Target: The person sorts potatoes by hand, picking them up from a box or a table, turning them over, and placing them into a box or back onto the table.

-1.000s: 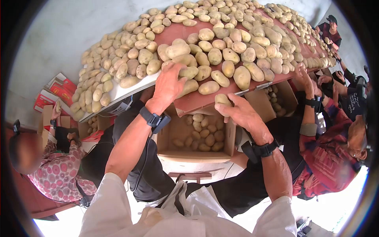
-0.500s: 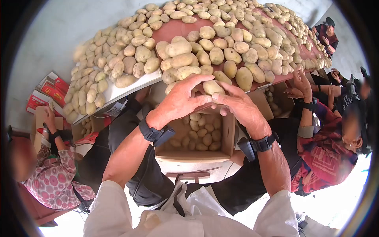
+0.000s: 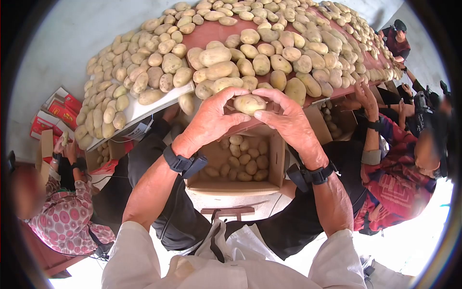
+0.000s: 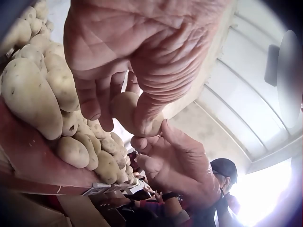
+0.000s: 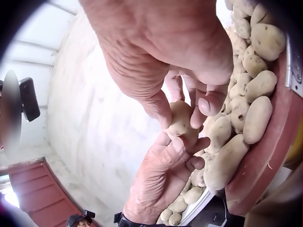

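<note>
One potato (image 3: 250, 104) is pinched between both hands, above the front edge of the red table. My left hand (image 3: 211, 117) has its thumb and fingers bent round one end. At the other end my right hand (image 3: 288, 119) grips with thumb and fingertips. The left wrist view shows the left thumb pressed along the potato (image 4: 127, 112), the right fingertips close below. In the right wrist view dark specks mark the skin of the potato (image 5: 181, 124). Below the hands, a cardboard box (image 3: 231, 189) holds several potatoes (image 3: 244, 159).
Many potatoes (image 3: 214, 57) cover the red tabletop (image 3: 211, 33) and a white board (image 3: 166, 98) at its left. A person in a patterned shirt (image 3: 65, 212) sits at the left, another in red plaid (image 3: 397, 192) at the right. Red and white cartons (image 3: 55, 113) stand at far left.
My left hand has left the potatoes on the table and come to the potato in my right hand. Both hands met in the middle and now hold it between them.
</note>
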`<state>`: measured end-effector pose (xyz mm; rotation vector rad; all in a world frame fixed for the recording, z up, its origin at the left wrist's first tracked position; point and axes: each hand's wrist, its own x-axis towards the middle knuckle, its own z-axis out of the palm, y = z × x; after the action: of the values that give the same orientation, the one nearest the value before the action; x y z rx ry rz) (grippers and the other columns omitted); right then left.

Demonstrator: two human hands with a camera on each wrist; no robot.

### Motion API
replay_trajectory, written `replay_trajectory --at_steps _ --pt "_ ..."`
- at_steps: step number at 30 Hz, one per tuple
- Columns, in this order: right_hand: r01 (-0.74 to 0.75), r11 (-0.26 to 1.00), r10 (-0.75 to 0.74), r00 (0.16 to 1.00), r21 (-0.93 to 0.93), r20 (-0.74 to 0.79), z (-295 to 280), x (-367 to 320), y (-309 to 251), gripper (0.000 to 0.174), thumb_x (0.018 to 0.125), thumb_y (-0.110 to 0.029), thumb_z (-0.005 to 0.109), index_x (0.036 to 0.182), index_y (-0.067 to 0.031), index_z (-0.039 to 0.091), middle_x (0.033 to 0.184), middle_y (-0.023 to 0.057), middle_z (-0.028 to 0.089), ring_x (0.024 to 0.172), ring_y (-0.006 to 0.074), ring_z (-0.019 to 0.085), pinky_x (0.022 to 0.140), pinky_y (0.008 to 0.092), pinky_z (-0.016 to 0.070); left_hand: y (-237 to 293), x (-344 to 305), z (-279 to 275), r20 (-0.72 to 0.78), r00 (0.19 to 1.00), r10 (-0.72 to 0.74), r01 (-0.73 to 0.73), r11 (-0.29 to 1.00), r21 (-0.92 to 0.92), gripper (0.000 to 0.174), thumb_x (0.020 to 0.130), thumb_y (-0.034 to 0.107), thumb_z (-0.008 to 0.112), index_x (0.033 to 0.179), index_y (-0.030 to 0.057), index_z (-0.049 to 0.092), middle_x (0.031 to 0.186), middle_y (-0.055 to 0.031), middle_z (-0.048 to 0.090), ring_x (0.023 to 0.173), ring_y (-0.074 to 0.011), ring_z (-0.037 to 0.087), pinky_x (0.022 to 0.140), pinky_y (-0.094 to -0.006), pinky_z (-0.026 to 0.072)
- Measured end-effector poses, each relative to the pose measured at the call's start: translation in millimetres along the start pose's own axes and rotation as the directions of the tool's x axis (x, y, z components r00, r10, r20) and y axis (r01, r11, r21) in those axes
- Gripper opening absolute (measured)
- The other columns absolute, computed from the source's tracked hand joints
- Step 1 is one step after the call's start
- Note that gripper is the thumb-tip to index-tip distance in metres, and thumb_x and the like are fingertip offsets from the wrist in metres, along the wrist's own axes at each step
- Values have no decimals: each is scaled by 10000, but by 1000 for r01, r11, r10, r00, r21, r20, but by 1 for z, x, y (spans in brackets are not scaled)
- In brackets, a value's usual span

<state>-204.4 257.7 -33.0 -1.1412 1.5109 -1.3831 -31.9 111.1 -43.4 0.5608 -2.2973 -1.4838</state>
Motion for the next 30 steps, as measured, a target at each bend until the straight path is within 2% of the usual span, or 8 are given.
replay_trajectory --at_steps 3,6,11,16,19,21,27,30 --pt "-46 999 45 999 -22 -6 -1 -1 4 458 921 -159 745 1346 -45 617 1123 49 645 903 105 588 821 283 517 2 3 3 21 998 -64 64 998 17 524 856 72 809 1335 65 597 1175 -144 697 1064 -205 669 939 -350 541" --pt "-85 994 84 996 -66 -19 2 0 22 471 918 -163 739 1354 -42 606 1129 68 661 912 117 606 831 290 524 -13 8 10 60 998 17 -20 999 43 515 853 70 823 1321 60 608 1160 -72 681 1038 -147 640 915 -313 542" --pt "-5 998 3 1000 -62 -28 4 -2 28 480 919 -173 737 1351 -22 592 1102 83 671 879 131 624 817 302 534 -13 4 15 58 998 -27 25 999 39 488 860 70 823 1302 48 618 1187 -77 682 1055 -146 639 929 -311 536" --pt "-215 975 217 976 -53 31 0 -7 0 480 932 -234 732 1335 -11 599 1008 58 682 819 116 625 727 268 513 -16 3 20 48 997 65 -69 994 87 482 882 50 800 1322 46 603 1188 -72 675 1063 -133 643 943 -314 541" --pt "-303 952 304 952 -43 25 -8 -1 -2 462 966 -286 711 1346 -41 610 1021 15 670 822 73 608 608 229 433 -24 4 19 60 998 36 -28 993 -118 478 907 36 765 1349 50 582 1160 -72 678 1045 -125 654 941 -307 547" --pt "-329 944 329 944 -34 2 -11 1 -4 460 959 -287 718 1339 -47 619 1009 17 673 811 64 600 597 214 417 -14 2 19 21 999 -31 33 997 -73 387 910 70 759 1269 56 617 1005 -92 731 908 -163 691 838 -330 559" --pt "-328 944 316 933 -46 -175 -25 20 0 511 922 -296 749 1311 8 618 1045 32 682 815 92 616 616 235 433 -23 -6 24 187 975 -123 134 990 -46 264 962 22 684 1220 36 629 976 -35 702 902 -109 660 808 -283 551" --pt "-291 946 256 941 -140 -223 -30 36 1 494 878 -290 774 1277 -25 656 1007 58 700 807 111 638 643 264 478 -30 -11 29 223 975 -15 13 1000 14 200 959 47 691 1155 28 656 949 -61 716 877 -137 682 797 -307 555"
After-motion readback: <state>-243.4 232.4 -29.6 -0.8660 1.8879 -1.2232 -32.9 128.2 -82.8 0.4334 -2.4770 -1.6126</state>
